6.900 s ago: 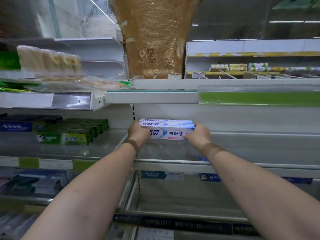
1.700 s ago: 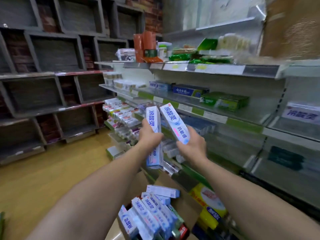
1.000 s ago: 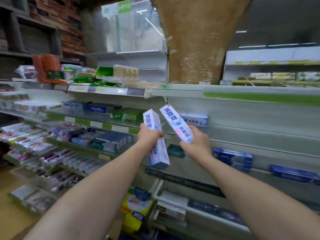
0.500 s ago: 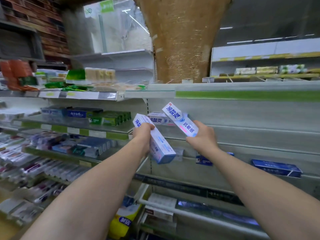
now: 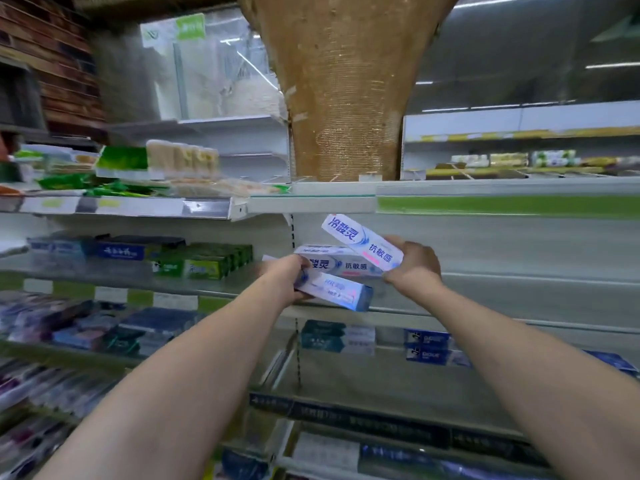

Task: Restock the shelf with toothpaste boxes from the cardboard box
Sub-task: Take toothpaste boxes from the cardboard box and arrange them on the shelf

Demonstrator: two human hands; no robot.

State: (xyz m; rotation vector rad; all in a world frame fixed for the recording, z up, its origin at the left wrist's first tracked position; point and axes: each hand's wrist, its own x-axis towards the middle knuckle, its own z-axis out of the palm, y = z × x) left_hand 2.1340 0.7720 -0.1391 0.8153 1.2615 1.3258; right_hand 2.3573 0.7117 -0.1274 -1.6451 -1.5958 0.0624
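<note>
Evidently mid-placement: the pale grey metal shelf (image 5: 502, 299) carries a shelved white-and-blue toothpaste box (image 5: 341, 263) at its left end. The left hand (image 5: 284, 277) grips a low toothpaste box (image 5: 334, 292) near the front edge. The right hand (image 5: 412, 263) grasps a tilted toothpaste box (image 5: 362, 242) above, probably to stack on top.

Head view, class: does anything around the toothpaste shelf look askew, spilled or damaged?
Nothing looks spilled or damaged. Only the held boxes are askew: the right hand grips a tilted box above the shelved stack, and the left hand holds a slanted box in front of it.
</note>
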